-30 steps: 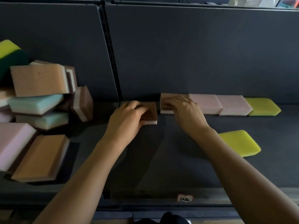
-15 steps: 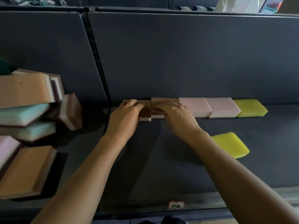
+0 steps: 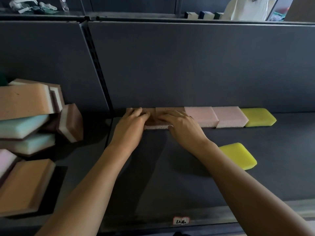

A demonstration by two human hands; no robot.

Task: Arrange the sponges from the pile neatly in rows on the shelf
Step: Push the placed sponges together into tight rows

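1. Two hands rest on a row of sponges at the back of a dark shelf (image 3: 170, 176).
2. The left hand (image 3: 131, 128) covers a brown sponge (image 3: 152, 120) at the row's left end. Its fingers (image 3: 142, 113) are lightly bent and pressed on top, gripping nothing.
3. The right hand (image 3: 183, 129) lies on the next brown sponge (image 3: 167, 109), with its fingers (image 3: 172, 114) spread and straight.
4. Both brown pieces touch. To their right, edge to edge, sit two pink sponges (image 3: 198, 116) and a yellow sponge (image 3: 259, 116), all against the back panel (image 3: 187, 65).
5. One second yellow sponge (image 3: 238, 155) lies alone nearer the front, just beside the right forearm.
6. At far left, the pile (image 3: 25, 120) holds orange, mint, pink and brown pieces, several of them tilted.
7. On the shelf's front edge sits a small handwritten label (image 3: 181, 220).
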